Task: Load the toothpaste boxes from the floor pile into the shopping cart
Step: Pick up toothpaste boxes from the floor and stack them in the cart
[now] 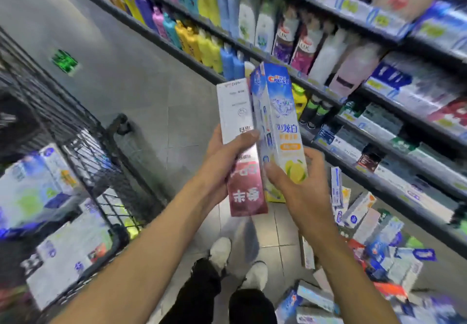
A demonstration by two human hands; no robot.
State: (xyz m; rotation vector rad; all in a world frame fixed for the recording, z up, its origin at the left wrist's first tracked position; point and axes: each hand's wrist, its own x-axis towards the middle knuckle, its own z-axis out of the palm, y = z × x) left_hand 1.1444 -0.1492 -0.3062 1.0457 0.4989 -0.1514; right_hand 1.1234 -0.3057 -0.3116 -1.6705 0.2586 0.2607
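A: Head view. Where are the boxes?

B: Left hand (222, 156) grips a white-and-red box (240, 146); right hand (290, 184) clamps a blue box (278, 121), both raised between cart (83, 146) and floor pile (379, 242).

A: Handling?

B: Probably light, stiff card, slick-faced; best held mid-length across the narrow sides.

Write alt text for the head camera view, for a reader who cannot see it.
In a shop aisle, a person's left hand grips a white and pink toothpaste box and the right hand a blue Crest box, both upright. A wire shopping cart with boxes stands left; a pile of boxes lies on the floor right, below stocked shelves.
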